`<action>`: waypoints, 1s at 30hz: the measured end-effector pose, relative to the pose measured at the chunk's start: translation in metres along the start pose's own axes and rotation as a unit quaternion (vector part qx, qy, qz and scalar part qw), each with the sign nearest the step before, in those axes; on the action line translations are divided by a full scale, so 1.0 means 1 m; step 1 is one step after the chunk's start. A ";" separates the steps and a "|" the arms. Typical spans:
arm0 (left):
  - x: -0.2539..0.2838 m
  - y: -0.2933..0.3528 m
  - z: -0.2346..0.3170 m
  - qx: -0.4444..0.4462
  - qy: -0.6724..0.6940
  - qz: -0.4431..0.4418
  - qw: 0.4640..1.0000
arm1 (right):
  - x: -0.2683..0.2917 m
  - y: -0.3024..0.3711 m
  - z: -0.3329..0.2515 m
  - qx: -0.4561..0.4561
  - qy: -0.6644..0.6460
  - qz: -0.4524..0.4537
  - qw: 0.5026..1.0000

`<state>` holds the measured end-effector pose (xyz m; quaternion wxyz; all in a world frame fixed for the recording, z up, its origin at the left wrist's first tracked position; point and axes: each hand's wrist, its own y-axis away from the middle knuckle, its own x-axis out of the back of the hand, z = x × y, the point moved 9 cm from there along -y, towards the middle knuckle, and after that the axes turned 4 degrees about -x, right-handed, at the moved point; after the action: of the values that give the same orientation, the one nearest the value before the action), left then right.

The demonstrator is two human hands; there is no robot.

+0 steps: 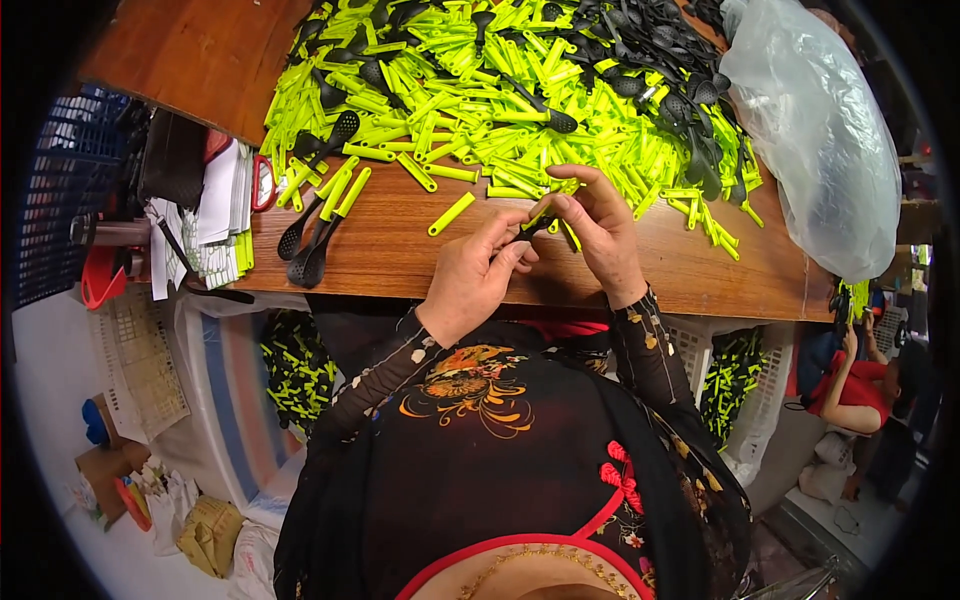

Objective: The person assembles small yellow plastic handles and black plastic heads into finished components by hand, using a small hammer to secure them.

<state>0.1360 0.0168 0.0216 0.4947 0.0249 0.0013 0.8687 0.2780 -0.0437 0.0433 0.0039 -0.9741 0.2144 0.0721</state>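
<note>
My left hand point(478, 268) is closed in a pinch on a small black utensil point(540, 226), mostly covered by the fingers. My right hand point(602, 232) meets it from the right, its thumb and a fingertip closed on the utensil's lime-green handle, while the other fingers arch above. Both hands are just over the table's near edge. Behind them lies a big heap of lime-green handles point(440, 110). One loose handle point(452, 214) rests on the wood beyond my left hand. Left of the hands lie black spoons with green handles point(308, 264), some slotted.
The brown wooden table point(400, 270) carries black utensil heads point(650, 40) at the back right, beside a large clear plastic bag point(810, 130). Stacked papers point(222, 210) stand at the left. Below are bins of green-and-black pieces point(300, 370). Another person point(855, 390) sits at far right.
</note>
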 end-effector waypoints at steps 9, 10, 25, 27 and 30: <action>0.005 0.007 0.006 -0.025 -0.099 -0.036 0.994 | -0.006 0.007 -0.001 -0.034 0.018 -0.017 0.999; 0.005 0.009 0.005 -0.026 -0.099 -0.034 0.994 | -0.011 0.009 -0.001 -0.034 0.018 -0.018 0.999; 0.016 0.037 -0.036 0.055 0.225 0.027 0.972 | -0.058 0.010 0.045 -0.027 0.009 -0.023 0.999; 0.031 0.050 -0.043 0.066 0.219 0.066 0.971 | -0.073 0.001 0.043 -0.065 0.067 -0.078 0.993; 0.073 0.065 -0.059 0.027 0.254 0.179 0.950 | -0.076 -0.029 0.021 0.119 0.316 -0.063 0.939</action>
<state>0.0402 0.0474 -0.0322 0.3138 -0.1837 0.1464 0.9200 0.2189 0.0149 0.0325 0.0562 -0.9507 0.1499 -0.2656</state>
